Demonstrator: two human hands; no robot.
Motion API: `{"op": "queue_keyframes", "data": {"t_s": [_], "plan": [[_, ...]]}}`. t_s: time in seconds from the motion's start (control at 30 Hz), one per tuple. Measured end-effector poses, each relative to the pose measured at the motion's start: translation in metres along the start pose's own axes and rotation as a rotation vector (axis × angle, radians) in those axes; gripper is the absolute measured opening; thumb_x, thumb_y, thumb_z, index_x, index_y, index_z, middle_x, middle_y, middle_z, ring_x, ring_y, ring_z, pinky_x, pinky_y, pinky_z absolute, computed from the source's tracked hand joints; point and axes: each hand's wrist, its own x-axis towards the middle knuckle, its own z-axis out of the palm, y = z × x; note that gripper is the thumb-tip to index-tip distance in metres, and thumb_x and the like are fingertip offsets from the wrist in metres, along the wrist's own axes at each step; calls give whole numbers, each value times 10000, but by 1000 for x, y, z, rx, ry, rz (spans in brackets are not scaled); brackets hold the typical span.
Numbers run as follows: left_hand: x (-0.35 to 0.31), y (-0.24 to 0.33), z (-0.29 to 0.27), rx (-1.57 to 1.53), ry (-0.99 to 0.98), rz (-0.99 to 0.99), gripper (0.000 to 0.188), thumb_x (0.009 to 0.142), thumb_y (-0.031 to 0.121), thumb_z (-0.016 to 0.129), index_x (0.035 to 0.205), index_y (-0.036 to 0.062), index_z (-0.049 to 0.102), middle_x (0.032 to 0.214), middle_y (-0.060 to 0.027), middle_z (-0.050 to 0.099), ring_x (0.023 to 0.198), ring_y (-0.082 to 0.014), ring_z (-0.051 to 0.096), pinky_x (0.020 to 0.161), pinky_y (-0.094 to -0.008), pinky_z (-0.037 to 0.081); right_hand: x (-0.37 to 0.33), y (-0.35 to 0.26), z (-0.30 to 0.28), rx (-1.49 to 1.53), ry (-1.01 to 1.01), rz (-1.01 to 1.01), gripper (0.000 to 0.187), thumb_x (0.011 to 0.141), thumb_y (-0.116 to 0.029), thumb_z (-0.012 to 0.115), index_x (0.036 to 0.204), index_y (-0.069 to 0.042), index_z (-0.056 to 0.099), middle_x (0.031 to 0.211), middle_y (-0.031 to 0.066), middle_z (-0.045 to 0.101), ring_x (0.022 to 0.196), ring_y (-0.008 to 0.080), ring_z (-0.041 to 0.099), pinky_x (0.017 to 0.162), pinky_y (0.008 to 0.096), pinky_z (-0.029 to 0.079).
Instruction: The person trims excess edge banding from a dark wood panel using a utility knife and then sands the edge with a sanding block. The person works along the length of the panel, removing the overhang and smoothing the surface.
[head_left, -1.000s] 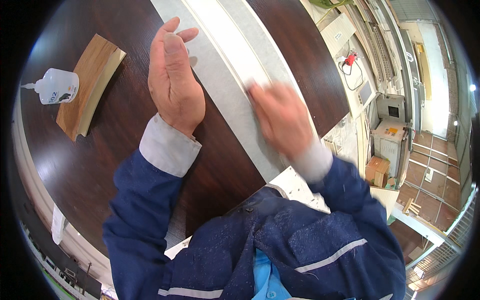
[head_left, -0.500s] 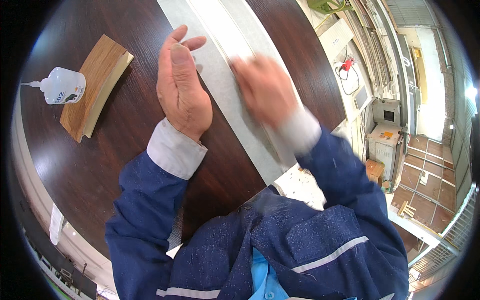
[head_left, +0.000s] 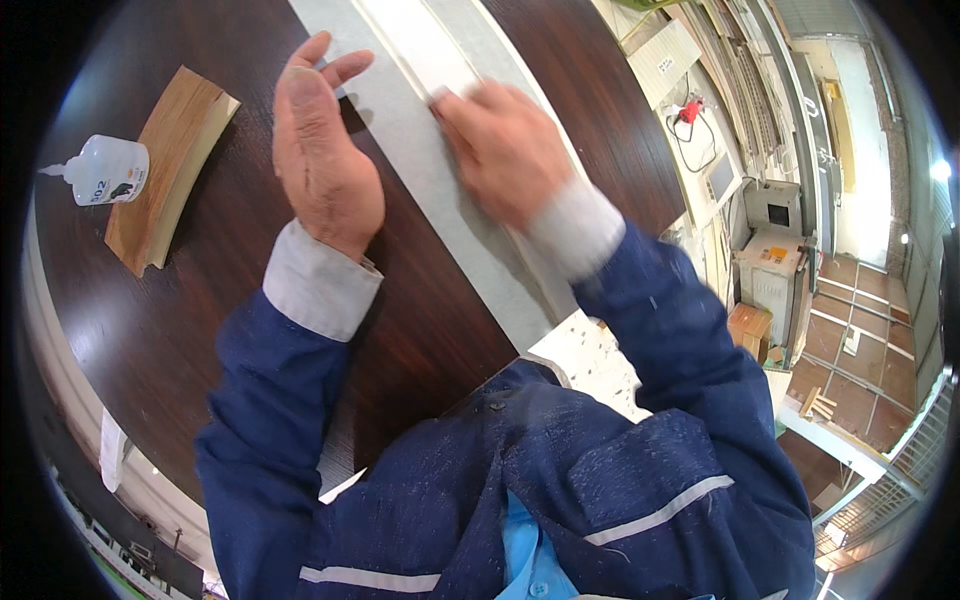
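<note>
Leans over dark table point(head_left: 425, 310) at centre, with machine point(head_left: 775, 268) at right. Has moved right hand point(head_left: 508, 155), with curled fingers and unclear hold, farther up white strip point(head_left: 412, 35), top centre; keeps left hand point(head_left: 328, 150) with fingers slightly apart.

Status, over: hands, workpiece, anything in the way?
Left hand open by left edge of grey board. Right hand curled over white strip; grip too blurred to tell. Bottle and curved wood piece off left, clear of both hands.
</note>
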Motion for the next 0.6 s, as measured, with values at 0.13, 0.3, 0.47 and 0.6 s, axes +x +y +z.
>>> {"op": "queue_keyframes", "data": {"t_s": [0.13,0.3,0.47,0.6], "plan": [[0,2,-4,77,14,22,828,1160,654,223,1554,-24,487,1368,-170,704,1367,-280,556,1259,-428,317,-33,-14,-15,-29,-91,136,260,1003,-83,676,1256,-60,734,975,126,682,926,324,673,800,442,561],[0,-4,2,79,13,69,822,1163,647,235,1549,-30,497,1343,-168,717,1361,-272,556,1247,-420,326,-110,-41,-52,-18,-58,131,294,990,-93,714,1281,-63,741,852,84,639,787,241,639,691,393,529],[2,-4,0,10,30,38,842,1155,670,250,1528,-34,523,1328,-152,733,1263,-242,593,1186,-435,381,15,6,4,-24,-23,29,201,1028,-165,644,1200,-102,726,968,156,649,909,379,663,777,500,546],[2,0,-6,93,28,51,877,1142,699,229,1529,-31,525,1338,-155,734,1304,-271,585,1218,-431,357,-24,-18,-22,17,-72,141,250,1035,-147,659,1268,-92,730,931,148,628,883,353,649,771,480,526]]}}
